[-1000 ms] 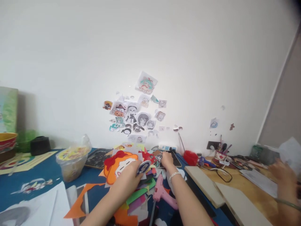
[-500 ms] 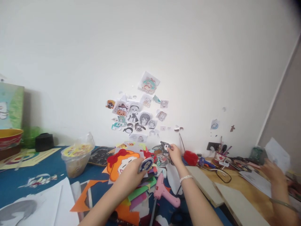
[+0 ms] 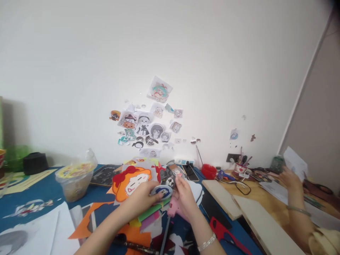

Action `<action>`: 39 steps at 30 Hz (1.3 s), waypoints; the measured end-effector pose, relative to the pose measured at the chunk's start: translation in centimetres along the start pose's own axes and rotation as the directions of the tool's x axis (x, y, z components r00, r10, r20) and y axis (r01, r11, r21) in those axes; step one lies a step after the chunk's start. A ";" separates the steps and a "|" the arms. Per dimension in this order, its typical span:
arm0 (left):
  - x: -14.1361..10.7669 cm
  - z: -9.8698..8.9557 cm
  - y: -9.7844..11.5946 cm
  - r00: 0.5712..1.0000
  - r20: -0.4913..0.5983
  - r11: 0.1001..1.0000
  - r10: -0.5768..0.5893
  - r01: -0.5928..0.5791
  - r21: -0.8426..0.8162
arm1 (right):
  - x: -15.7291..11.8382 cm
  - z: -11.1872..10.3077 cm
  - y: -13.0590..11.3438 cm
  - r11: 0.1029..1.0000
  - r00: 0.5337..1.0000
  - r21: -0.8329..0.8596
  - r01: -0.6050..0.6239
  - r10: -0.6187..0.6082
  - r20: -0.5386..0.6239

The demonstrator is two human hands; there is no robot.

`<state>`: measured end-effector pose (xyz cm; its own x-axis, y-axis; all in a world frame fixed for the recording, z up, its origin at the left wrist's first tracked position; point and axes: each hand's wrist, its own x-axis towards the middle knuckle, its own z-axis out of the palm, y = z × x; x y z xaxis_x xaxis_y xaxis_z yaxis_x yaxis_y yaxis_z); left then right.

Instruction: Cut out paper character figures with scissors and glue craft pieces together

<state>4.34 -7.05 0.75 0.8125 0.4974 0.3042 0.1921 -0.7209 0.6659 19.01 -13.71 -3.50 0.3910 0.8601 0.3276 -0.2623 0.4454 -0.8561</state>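
Note:
My left hand point(image 3: 145, 198) grips a round badge point(image 3: 162, 191) with a dark blue picture, thumb on its face. Just beside it, my right hand point(image 3: 184, 194) pinches a grey and black character cutout point(image 3: 168, 177). The two pieces are close together; whether they touch I cannot tell. Below my right hand, a pink glue gun point(image 3: 174, 207) is partly hidden. Left of the hands lies an orange-haired paper figure with a red bow point(image 3: 132, 181), above green and purple paper scraps point(image 3: 150, 220).
A lidded plastic cup point(image 3: 75, 182) stands left. Red scissors point(image 3: 225, 235), pale boards point(image 3: 261, 223), a phone point(image 3: 191, 173) and a red container point(image 3: 209, 171) lie right. Another person's hand point(image 3: 290, 180) holds paper at far right. Cutouts point(image 3: 143, 124) hang on the wall.
My right hand has come down and left with the grey and black cutout, up to the badge in my left hand. The view has turned slightly right, bringing the phone and red scissors into sight.

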 end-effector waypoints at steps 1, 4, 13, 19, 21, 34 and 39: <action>-0.1 -0.3 0.2 0.999 0.028 0.999 0.023 -0.024 0.031 | 0.0 -0.3 0.0 1.000 1.000 -0.003 0.002 -0.002 0.011; -0.5 -1.0 0.6 0.995 0.096 0.999 0.038 -0.040 0.023 | 0.0 -0.8 -0.1 1.000 1.000 -0.021 0.020 -0.019 0.023; -0.2 -1.9 0.3 1.000 0.029 0.999 0.000 0.002 -0.045 | 0.1 -0.5 -0.5 0.990 1.000 -0.141 0.023 -0.025 -0.010; -0.1 -1.8 0.2 1.000 -0.031 1.000 -0.003 0.002 -0.012 | 0.2 -0.1 0.1 0.997 0.997 -0.039 0.061 -0.063 -0.041; -0.3 -2.0 0.2 1.000 -0.011 1.000 -0.001 0.001 0.026 | 0.0 0.0 0.0 0.998 0.999 -0.036 0.046 -0.046 -0.008; -1.0 -1.5 2.3 0.972 0.220 0.996 0.083 -0.071 -0.061 | -1.1 1.5 -0.8 0.977 0.997 0.205 0.065 -0.070 0.019; -1.1 -1.0 2.0 0.955 0.279 0.994 0.099 -0.083 -0.068 | -0.7 1.4 -0.9 0.973 0.995 0.223 0.062 -0.043 -0.088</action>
<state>3.27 -8.55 2.46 0.9486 0.2688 0.1668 0.0854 -0.7252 0.6832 17.68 -14.38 -2.40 0.4781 0.8147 0.3282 -0.4273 0.5422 -0.7235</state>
